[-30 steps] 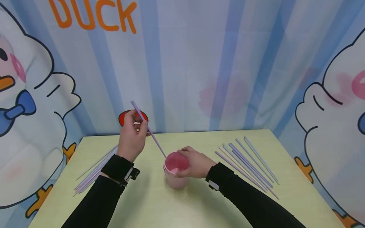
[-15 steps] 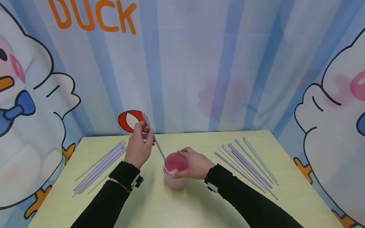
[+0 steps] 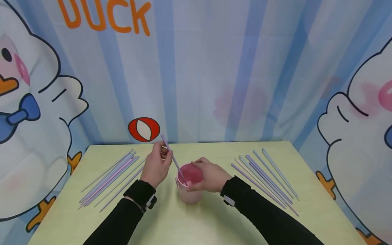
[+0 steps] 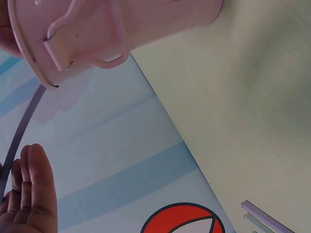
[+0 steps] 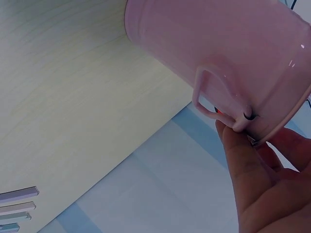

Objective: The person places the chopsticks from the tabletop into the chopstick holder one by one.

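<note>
A pink metal bucket (image 3: 188, 195) with small side handles stands upright at the middle of the table. My left hand (image 3: 157, 165) pinches a purple straw (image 3: 175, 161) near its upper end. The straw slants down to the right, its lower end inside the bucket's mouth. In the left wrist view, the straw (image 4: 22, 127) passes over the rim, with extended fingers (image 4: 36, 182) beside it. My right hand (image 3: 212, 176) grips the bucket's rim from the right; in the right wrist view, fingertips (image 5: 233, 138) touch the rim beside a handle (image 5: 206, 92).
Several loose straws (image 3: 111, 178) lie on the left of the pale yellow table (image 3: 214, 224). Another fanned group of straws (image 3: 266, 177) lies on the right. Behind the table's far edge hangs a blue striped curtain (image 3: 196, 85) with printed ducks.
My left hand has moved right and down, bringing the straw's lower end from the bucket's rim to inside it. More straws on the left are uncovered. My right hand holds its place.
</note>
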The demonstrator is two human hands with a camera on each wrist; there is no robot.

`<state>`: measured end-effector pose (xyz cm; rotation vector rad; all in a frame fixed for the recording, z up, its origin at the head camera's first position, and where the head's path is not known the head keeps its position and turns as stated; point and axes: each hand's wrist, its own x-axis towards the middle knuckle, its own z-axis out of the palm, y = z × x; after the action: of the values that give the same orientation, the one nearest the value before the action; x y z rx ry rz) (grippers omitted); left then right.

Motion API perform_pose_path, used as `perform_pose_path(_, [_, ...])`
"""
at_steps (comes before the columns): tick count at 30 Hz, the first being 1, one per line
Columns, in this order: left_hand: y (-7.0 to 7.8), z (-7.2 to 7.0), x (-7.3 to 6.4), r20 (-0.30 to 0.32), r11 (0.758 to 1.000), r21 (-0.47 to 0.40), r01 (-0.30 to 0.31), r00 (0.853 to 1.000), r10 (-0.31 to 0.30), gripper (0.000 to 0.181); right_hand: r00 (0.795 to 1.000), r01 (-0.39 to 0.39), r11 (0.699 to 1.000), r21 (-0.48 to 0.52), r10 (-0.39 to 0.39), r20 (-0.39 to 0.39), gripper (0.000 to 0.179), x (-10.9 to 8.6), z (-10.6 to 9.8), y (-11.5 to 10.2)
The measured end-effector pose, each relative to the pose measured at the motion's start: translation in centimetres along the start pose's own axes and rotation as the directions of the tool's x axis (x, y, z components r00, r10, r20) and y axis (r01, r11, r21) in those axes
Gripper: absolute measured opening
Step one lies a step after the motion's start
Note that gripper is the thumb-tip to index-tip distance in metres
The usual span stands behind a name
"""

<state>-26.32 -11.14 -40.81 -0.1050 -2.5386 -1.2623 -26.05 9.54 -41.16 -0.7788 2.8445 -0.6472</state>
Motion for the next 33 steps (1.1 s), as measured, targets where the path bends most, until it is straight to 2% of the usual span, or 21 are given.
perform_pose_path(8, [-0.7, 0.9, -0.3, 0.038, 0.999, 0.030, 0.030, 0.999, -0.032, 0.033, 1.000, -0.005, 0.999, 0.032, 0.005, 0.004, 0.090, 0.0, 0.0, 0.0])
perform_pose_path(16, [-1.0, 1.1, -0.9, 0.069, 0.999, 0.046, 0.012, 0.997, -0.015, 0.033, 1.000, 0.004, 1.000, 0.017, -0.004, -0.008, 0.092, 0.0, 0.2, 0.1])
perform_pose_path(24, [-1.6, 1.1, -1.1, 0.076, 0.997, 0.066, 0.034, 0.996, -0.040, 0.034, 1.000, 0.007, 1.000, 0.017, -0.007, -0.008, 0.093, 0.0, 0.1, 0.1])
perform_pose_path(29, [-2.7, 0.7, -1.5, 0.089, 0.994, 0.104, 0.035, 0.995, -0.045, 0.029, 1.000, 0.005, 1.000, 0.009, -0.005, -0.002, 0.092, 0.0, 0.0, 0.0])
perform_pose_path(33, [-4.6, -0.3, -1.8, 0.102, 0.977, 0.215, 0.008, 0.994, -0.030, 0.022, 1.000, 0.018, 1.000, -0.003, -0.018, 0.002, 0.092, 0.0, -0.1, -0.1])
